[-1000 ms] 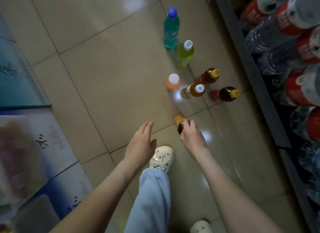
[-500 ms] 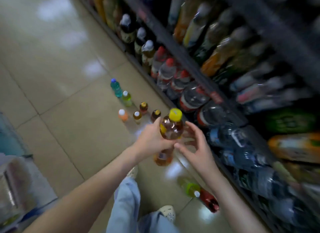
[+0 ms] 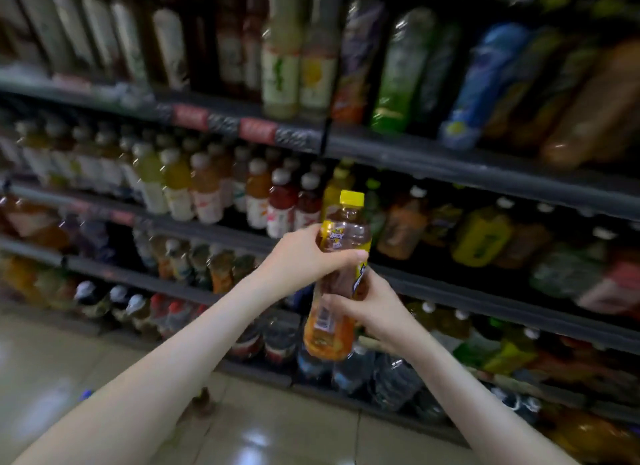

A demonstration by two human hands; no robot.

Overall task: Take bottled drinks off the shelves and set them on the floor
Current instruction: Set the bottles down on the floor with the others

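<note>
An amber tea bottle (image 3: 337, 319) with a yellow cap and yellow label is held upright in front of the shelves. My left hand (image 3: 304, 256) grips its upper body from the left, fingers curled across the label. My right hand (image 3: 374, 308) grips the lower half from the right. The dark metal shelves (image 3: 450, 163) behind are packed with several rows of drink bottles, blurred by motion.
Glossy beige floor tiles (image 3: 277, 430) run along the foot of the shelving. Large water bottles (image 3: 391, 381) fill the bottom shelf. A blue bottle cap (image 3: 86, 393) shows on the floor by my left forearm.
The view has swung up from the floor to the shelves. The tea bottle has risen from near the floor to chest height; both hands now wrap it.
</note>
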